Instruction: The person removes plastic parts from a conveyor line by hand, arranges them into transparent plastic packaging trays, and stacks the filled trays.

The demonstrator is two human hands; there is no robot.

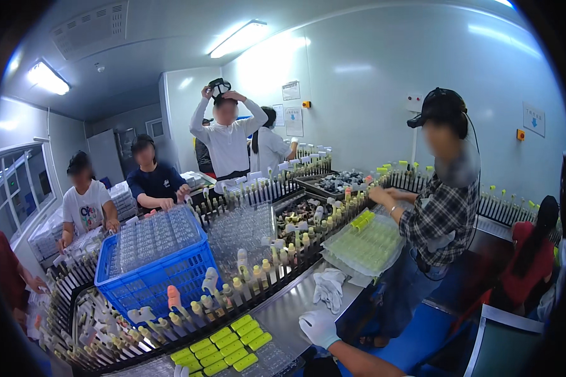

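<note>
Your right hand [319,328], in a white glove, is at the lower centre of the frame, near the edge of the silver metal table [294,290]. Its fingers look bent, but I cannot tell how far they are open or if they have hold of something. Of your left hand [181,371] only what seem to be white fingertips show at the bottom edge, so I cannot tell its state either.

Just beside these fingertips, at the lower left of centre, lie yellow-green rectangular blocks with rounded corners [229,347], in rows on a clear plastic moulded tray [277,350]. Above your right hand lies a crumpled pair of white gloves [328,290].

At the left of centre, a blue plastic crate with slotted walls [163,276] holds clear plastic moulded sheets [157,235], which rise above its rim. To the right of this crate there are more clear plastic sheets [240,231]. In the middle, one shallow dark-rimmed tray [275,207] contains mixed small dark and pale pieces; behind it, another shallow metal tray [308,184] contains small dark-grey pieces. At the right of centre, a stack of clear, greenish plastic trays [358,248] carries a few yellow-green pieces [363,220] on top, before a co-worker in a checked shirt [446,210].
</note>
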